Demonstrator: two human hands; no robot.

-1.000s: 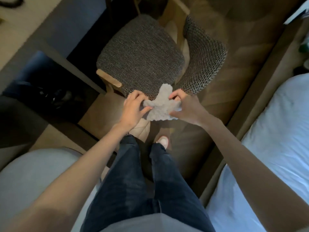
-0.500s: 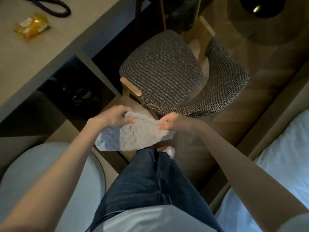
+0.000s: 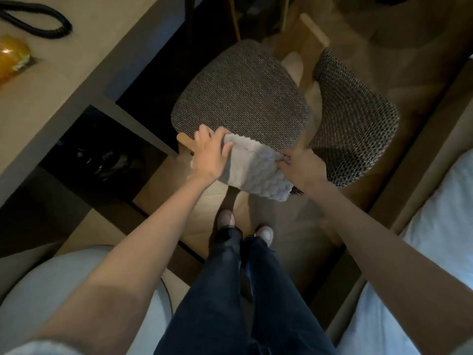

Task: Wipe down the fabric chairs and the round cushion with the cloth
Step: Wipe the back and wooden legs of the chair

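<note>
Cloth [image 3: 256, 172] stretches between our grips: our left grip [image 3: 210, 155] presses it with straight fingers, and our right grip [image 3: 299, 167] pinches its right edge. We hold it over the fabric chair's [image 3: 240, 93] front edge, near the tabletop [image 3: 64, 80].

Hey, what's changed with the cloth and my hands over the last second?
The cloth went from a bunched wad held in the air to spread open, and both hands carried it forward to the near edge of the chair seat. The left hand gave up its pinch and now lies flat on the cloth's left end. The right hand still pinches the right edge; the chair seat has not moved.
</note>
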